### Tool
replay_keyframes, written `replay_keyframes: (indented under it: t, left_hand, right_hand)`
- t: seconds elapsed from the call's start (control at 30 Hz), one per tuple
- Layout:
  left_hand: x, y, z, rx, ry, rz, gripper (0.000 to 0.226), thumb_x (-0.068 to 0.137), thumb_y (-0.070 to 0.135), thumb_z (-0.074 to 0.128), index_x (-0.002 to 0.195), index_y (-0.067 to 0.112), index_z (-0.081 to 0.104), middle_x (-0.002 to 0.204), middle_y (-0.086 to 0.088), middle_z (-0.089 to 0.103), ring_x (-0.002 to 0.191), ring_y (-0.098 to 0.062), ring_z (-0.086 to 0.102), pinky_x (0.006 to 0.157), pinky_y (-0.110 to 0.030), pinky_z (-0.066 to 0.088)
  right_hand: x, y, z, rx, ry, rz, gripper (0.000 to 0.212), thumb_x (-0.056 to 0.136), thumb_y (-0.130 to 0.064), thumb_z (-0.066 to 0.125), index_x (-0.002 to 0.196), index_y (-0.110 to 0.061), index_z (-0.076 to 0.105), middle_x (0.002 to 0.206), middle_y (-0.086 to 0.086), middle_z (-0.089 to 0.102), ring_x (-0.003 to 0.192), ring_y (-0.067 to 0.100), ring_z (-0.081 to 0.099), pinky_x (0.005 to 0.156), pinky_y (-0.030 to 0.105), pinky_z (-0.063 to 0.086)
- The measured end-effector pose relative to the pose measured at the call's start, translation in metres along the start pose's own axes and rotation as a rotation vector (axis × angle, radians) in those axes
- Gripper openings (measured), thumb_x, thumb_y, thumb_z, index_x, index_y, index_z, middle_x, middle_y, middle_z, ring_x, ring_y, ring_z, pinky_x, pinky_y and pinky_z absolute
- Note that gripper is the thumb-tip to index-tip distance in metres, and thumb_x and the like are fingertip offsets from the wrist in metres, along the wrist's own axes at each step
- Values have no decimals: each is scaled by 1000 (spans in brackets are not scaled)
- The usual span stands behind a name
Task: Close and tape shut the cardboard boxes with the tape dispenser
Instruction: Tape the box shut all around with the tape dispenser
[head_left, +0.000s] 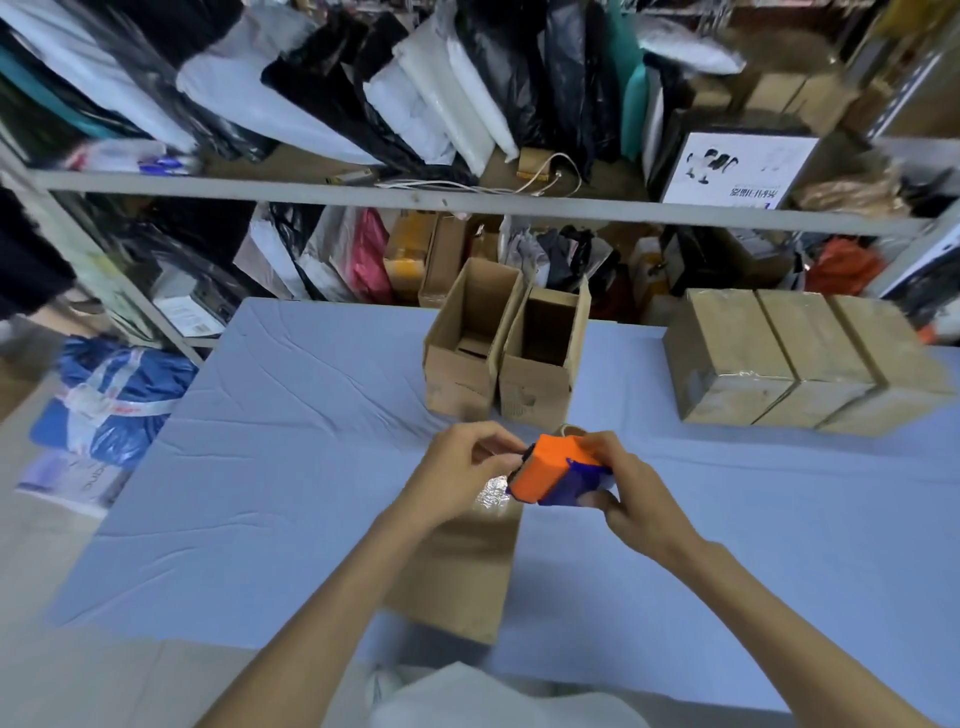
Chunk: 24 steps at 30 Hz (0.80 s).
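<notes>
Working across the blue-covered table (260, 467), I judge the job a bit past halfway. Three cardboard boxes (779, 358) stand touching in a row at the far right, flaps down and glossy with tape, so those look finished. The long box (457, 571) lying right in front of me, under my hands, seems to have its flaps down, but I cannot tell whether any tape is on it. Two open boxes (467, 332) stand upright side by side at the far middle, flaps up, not yet closed.

The left half of the table gives me the most room to swing a box round. On the right the sealed row sits near the edge, and the near edge is close to my body. The metal rack (363, 195) rises just behind the far edge.

The tape dispenser (545, 470), orange and blue, is above the near box's far end. My right hand (628, 499) grips its body with curled fingers. My left hand (457, 473) pinches at its front, likely freeing the end. A crinkled shiny strip of tape (491, 498) shows just below.
</notes>
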<state>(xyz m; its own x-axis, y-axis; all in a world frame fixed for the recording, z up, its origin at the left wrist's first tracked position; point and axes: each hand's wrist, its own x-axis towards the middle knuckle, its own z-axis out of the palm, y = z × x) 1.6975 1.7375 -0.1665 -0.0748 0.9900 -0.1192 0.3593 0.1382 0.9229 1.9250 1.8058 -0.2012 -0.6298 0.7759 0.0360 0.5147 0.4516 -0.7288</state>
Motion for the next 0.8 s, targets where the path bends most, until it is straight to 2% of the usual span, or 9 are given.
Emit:
replay_keyframes:
  t: [0.07,0.17,0.2,0.27,0.37,0.47,0.57,0.67,0.8]
  left_hand:
    - [3,-4,-10,-111,-75,-60,17,89,5,64,96,18,73,91,4,75,89,-10,70,80,-21,53]
    - [8,-11,-16,-105,-106,-123,15,87,8,68,97,18,73,91,4,74,89,-6,68,75,-17,51]
    - [9,-13,-14,-85,-87,-151,12,87,12,69,96,19,73,90,6,74,88,-4,68,72,-15,50]
    - [10,-16,-9,-58,-28,-217,9,86,20,71,94,18,74,88,6,74,85,-4,68,66,-13,49]
    - [13,-21,-1,-20,48,-275,10,84,12,70,93,11,74,84,-1,72,76,-10,66,62,-17,49]
    - [16,-21,8,116,135,-303,11,84,8,65,90,12,74,79,1,70,70,-6,63,58,-13,45]
    - [22,-18,16,220,189,-312,17,85,9,63,77,21,71,68,13,63,69,-2,59,58,-15,42]
    - [28,-18,18,260,205,-359,24,88,8,60,72,25,66,68,14,60,78,-10,61,65,-20,45]
    - [32,-19,29,281,217,-376,20,88,12,62,72,24,66,70,10,61,77,-11,62,64,-22,47]
  right_hand:
    - [-2,-6,-3,22,-82,40,59,83,0,63,114,-42,37,102,-18,62,87,10,59,72,18,49]
    - [-3,-12,-2,96,-153,99,43,89,-15,63,118,-34,39,99,-9,63,85,14,62,73,32,55]
    - [-3,-15,-1,114,-149,91,43,88,-22,67,120,-32,39,101,-9,63,86,12,63,72,31,56]
    - [-2,-21,2,82,-137,70,55,78,-39,77,119,-32,40,104,-15,61,87,6,62,69,19,54]
    - [1,-25,5,-91,-75,48,64,66,-52,82,113,-34,43,98,-23,56,77,-7,54,61,3,40]
    - [2,-23,3,-220,17,-22,64,64,-58,79,114,-28,52,100,-15,64,70,-3,49,56,1,33]
    - [3,-21,-1,-223,18,-60,70,64,-72,68,114,-25,54,100,-12,66,70,1,50,59,2,32]
    - [6,-18,-5,-230,-8,-50,72,63,-73,64,116,-24,55,103,-10,67,73,1,51,61,2,32]
    - [11,-12,-7,-267,-58,-53,68,68,-64,73,119,-23,55,107,-9,68,77,2,51,64,2,32]
